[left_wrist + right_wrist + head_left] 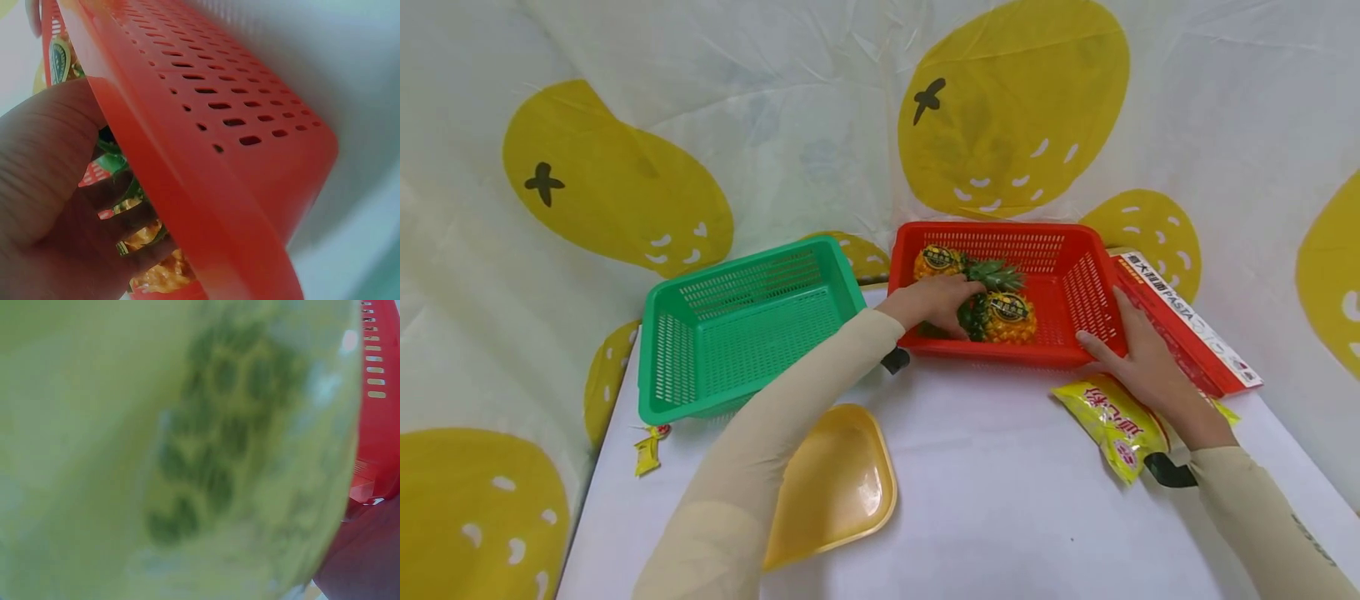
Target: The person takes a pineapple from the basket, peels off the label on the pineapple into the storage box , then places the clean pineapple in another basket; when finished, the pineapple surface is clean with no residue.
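A person in pale cream sleeves works at a white table, both arms stretched toward a red perforated plastic basket (pixel 1078 250) at the far edge. The left hand (pixel 934 302) reaches over the basket's near rim and down inside, its fingers curled around the green leafy crown of a small yellow pineapple with a round dark label (pixel 1009 317); the left wrist view shows those fingers (pixel 125 215) wrapped among the green leaves and yellow fruit just behind the basket's wall (pixel 206 125). A second labelled yellow pineapple (pixel 937 262) lies in the basket's far left corner, its crown pointing toward the first. The right hand (pixel 1133 348) rests with straight, relaxed fingers against the outside of the basket's right front corner, gripping nothing. Just beside that wrist lies a crinkled yellow snack packet with red lettering (pixel 1114 427), which fills the right wrist view as a blur (pixel 187 450). A long red and white pasta box (pixel 1195 329) lies behind the right hand, along the basket's right side. To the left stands a green perforated plastic basket (pixel 741 325), a yellow rounded plastic tray (pixel 842 483) lies near the front under the left forearm, and a small yellow sweet wrapper (pixel 647 450) sits by the table's left edge.
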